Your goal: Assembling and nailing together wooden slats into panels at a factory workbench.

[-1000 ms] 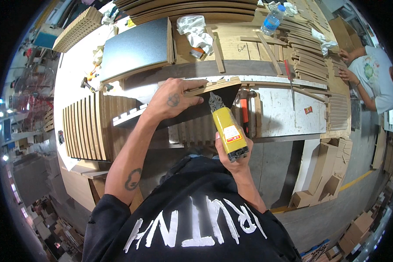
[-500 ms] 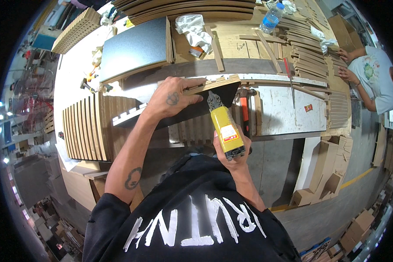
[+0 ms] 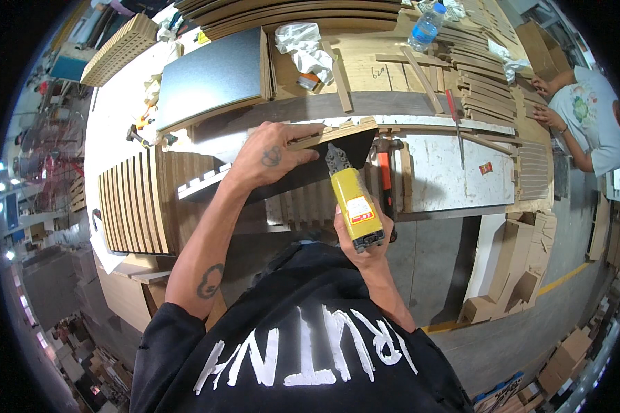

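My left hand grips the upper edge of a black panel, thumb on the black face and fingers over the edge. The panel is tilted on the workbench, with pale wooden pieces along its top. In my right hand is a yellow nail gun with a black end cap. Its metal nose is at the panel's right part, just right of my left thumb; whether it touches cannot be made out. Right of the nail gun lies a hammer with an orange handle.
A slatted wooden stack stands left, and a blue-grey panel stack lies beyond. Thin wooden strips, a water bottle and a red-handled tool are at right. Another person works at the far right end. Cardboard stands below the bench.
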The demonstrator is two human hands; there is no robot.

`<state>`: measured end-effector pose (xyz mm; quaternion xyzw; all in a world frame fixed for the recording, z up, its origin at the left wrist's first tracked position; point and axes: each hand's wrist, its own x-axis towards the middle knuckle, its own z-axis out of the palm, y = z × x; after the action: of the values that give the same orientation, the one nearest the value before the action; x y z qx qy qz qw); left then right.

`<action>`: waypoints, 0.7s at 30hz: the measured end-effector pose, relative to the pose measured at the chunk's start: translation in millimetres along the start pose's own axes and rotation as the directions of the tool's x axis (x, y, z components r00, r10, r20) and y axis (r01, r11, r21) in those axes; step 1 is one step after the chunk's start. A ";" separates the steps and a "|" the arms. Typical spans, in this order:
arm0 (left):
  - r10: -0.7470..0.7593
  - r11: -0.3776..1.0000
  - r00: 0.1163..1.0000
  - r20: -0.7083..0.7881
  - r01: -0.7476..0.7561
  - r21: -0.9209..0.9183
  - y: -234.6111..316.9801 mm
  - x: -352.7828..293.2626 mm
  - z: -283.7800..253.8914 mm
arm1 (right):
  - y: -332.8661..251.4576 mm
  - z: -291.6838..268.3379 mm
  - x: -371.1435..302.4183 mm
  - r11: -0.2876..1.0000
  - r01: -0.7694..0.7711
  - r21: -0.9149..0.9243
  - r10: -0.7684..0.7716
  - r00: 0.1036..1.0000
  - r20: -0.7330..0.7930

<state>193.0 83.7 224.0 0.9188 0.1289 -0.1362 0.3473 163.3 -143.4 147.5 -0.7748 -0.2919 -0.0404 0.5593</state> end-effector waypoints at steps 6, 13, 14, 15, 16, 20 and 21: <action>0.019 1.000 1.000 -0.013 -0.019 0.004 3.7 -0.6 1.8 | 1.6 -0.1 -1.4 1.000 -0.009 0.013 0.010 1.000 -0.016; 0.031 0.999 0.999 -0.008 -0.030 0.043 3.2 -0.8 -0.4 | 0.8 -1.0 0.7 0.999 -0.026 0.020 0.026 1.000 -0.010; 0.030 0.999 1.000 -0.009 -0.029 0.044 3.2 -0.7 -0.7 | 1.0 -0.8 0.2 1.000 -0.019 0.004 0.019 1.000 -0.009; 0.022 0.999 1.000 -0.004 -0.022 0.045 3.1 -0.4 -1.0 | 1.2 -0.7 -0.3 1.000 -0.013 -0.012 0.013 1.000 -0.008; 0.015 0.999 1.000 0.003 -0.015 0.045 3.1 -0.1 -0.8 | 1.4 -0.6 -1.3 1.000 -0.013 -0.012 0.013 1.000 -0.008; 0.016 1.000 1.000 -0.006 -0.016 0.027 1.6 -0.8 1.0 | 3.6 0.2 -5.7 0.999 -0.021 -0.027 0.021 1.000 0.006; 0.028 0.999 0.999 -0.014 -0.028 0.036 -0.1 -0.7 2.5 | 3.9 0.3 -6.2 0.999 -0.030 -0.012 0.030 0.999 0.011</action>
<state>192.0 82.0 222.4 0.9275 0.1161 -0.1268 0.3319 160.0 -146.5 141.7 -0.7825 -0.2832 -0.0295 0.5538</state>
